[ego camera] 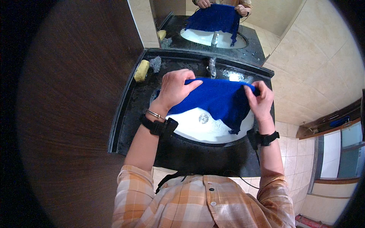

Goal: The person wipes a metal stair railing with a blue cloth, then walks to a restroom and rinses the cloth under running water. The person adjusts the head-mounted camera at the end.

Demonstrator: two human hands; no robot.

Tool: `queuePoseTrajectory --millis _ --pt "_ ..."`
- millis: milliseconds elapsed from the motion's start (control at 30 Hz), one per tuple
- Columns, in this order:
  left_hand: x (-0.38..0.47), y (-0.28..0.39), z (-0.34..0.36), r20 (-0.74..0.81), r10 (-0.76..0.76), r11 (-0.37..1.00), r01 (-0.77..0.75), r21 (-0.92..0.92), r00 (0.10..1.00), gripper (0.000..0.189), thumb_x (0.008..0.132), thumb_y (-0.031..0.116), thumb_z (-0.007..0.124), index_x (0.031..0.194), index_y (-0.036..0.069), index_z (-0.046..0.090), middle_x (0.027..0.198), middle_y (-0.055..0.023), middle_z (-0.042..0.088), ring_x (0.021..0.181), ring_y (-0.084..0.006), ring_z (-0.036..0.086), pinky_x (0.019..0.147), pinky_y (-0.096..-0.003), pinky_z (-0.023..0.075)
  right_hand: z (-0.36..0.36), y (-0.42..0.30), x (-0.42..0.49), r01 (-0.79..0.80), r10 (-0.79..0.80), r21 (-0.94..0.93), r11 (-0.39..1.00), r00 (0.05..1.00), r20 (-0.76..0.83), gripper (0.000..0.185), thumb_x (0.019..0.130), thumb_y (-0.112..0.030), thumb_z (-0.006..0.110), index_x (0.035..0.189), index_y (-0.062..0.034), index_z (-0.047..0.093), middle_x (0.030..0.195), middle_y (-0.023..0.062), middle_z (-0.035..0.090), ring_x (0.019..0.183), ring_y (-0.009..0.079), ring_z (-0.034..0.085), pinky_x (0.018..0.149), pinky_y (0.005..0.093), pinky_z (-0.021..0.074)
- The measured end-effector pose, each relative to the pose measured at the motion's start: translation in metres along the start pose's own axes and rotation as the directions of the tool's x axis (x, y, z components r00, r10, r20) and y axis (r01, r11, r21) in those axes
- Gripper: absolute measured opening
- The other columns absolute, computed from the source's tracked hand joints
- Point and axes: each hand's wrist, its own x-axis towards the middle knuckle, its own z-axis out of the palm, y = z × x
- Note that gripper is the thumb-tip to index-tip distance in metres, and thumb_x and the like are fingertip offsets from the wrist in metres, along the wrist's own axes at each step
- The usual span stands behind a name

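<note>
A blue cloth is stretched by its top edge between my two hands above a white washbasin. My left hand pinches the upper left part between thumb and fingers. On the other side, my right hand grips the upper right corner. The cloth's lower edge hangs unevenly, with its lowest corner over the right side of the basin. It covers the back of the bowl, while the round drain shows below it. Just behind the cloth stands a metal faucet.
A yellow sponge and a grey scouring pad lie at the back left of the black countertop. Behind the raised rear edge, a mirror reflects the cloth and hands. A dark brown panel borders the left side.
</note>
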Motion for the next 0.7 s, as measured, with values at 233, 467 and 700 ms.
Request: queuePoseTrajectory --millis 233,467,700 --pt "-0.081 -0.095 0.080 0.777 -0.117 0.993 0.055 0.106 0.619 0.009 0.068 0.012 0.064 0.074 0.006 0.067 0.072 -0.0152 0.064 0.064 -0.0311 0.061 0.060 -0.0395 0.0483 0.059 0.044 -0.116 0.062 0.285 -0.293 0.954 0.119 0.951 0.031 0.080 -0.033 0.068 0.092 -0.0043 0.065 0.091 0.0173 0.066 0.091 0.0349 0.064 0.078 0.0440 0.0525" --pt "-0.079 -0.093 0.076 0.705 -0.195 0.977 0.200 0.076 0.682 0.009 0.071 0.014 0.064 0.075 0.006 0.067 0.064 -0.0110 0.063 0.057 -0.0238 0.059 0.056 -0.0358 0.0461 0.058 0.063 -0.111 0.174 0.317 -0.354 0.919 0.206 0.926 0.027 0.082 -0.032 0.066 0.095 -0.0081 0.065 0.095 0.0154 0.067 0.089 0.0329 0.064 0.076 0.0424 0.0513" --pt "-0.005 -0.024 -0.017 0.227 -0.052 0.990 0.020 0.138 0.972 0.010 0.083 0.014 0.062 0.086 0.006 0.068 0.082 -0.0111 0.066 0.078 -0.0261 0.063 0.071 -0.0385 0.0491 -0.001 0.026 -0.001 -0.136 0.219 -0.213 0.967 0.870 0.442 0.015 0.086 -0.015 0.067 0.090 -0.0011 0.063 0.080 0.0148 0.067 0.070 0.0256 0.065 0.064 0.0344 0.0521"
